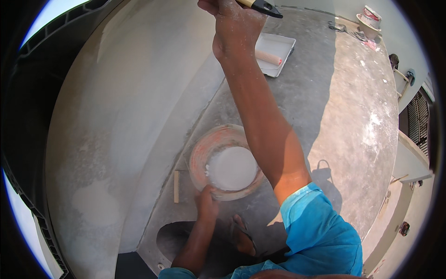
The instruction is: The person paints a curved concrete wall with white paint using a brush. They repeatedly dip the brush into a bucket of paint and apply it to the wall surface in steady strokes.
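Observation:
My right arm reaches far forward to the top edge, where my right hand (239, 30) is closed round a paintbrush (255, 4). Its pale handle and black end with a hole show; the bristles are out of view. Lower down, my left hand (206, 202) grips the near left rim of a round, orange-stained basin (199, 158). White paint (233, 167) fills the bottom of this basin, which stands on the floor in front of me. My right forearm passes over its right side and hides part of the rim.
A grey wall (139, 93) rises along the left. Beyond my forearm lies a white paint tray (278, 44) with a paint roller (268, 57) in it. A wooden stick (176, 187) lies left of the basin. Stacked buckets (370, 21) stand far right, near some rags (350, 31).

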The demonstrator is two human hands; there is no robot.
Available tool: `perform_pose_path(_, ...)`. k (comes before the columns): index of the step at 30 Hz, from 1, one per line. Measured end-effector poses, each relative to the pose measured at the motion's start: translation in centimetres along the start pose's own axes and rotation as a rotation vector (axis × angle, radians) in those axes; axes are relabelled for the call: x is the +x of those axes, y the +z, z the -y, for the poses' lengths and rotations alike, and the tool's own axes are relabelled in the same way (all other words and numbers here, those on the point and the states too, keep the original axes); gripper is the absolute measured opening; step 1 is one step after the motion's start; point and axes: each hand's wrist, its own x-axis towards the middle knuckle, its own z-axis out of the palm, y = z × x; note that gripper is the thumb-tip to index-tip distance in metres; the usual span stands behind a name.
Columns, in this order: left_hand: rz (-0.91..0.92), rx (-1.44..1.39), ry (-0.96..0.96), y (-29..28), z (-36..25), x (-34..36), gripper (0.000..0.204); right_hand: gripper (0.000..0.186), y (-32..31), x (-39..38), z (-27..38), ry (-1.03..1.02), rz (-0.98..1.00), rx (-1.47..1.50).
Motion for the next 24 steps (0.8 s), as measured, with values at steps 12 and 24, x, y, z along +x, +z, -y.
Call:
perform_pose_path(12, 0.041, -0.018, 0.022, -0.7, 0.5, 0.7, 0.059, 0.025, 0.8, -2.2, 1.5, 0.027, 0.112, -0.005)
perform_pose_path(24, 0.006, -0.001, -0.007, 0.6, -0.4, -0.6, 0.054, 0.020, 0.9, -2.9, 0.9, -0.116, 0.163, -0.139)
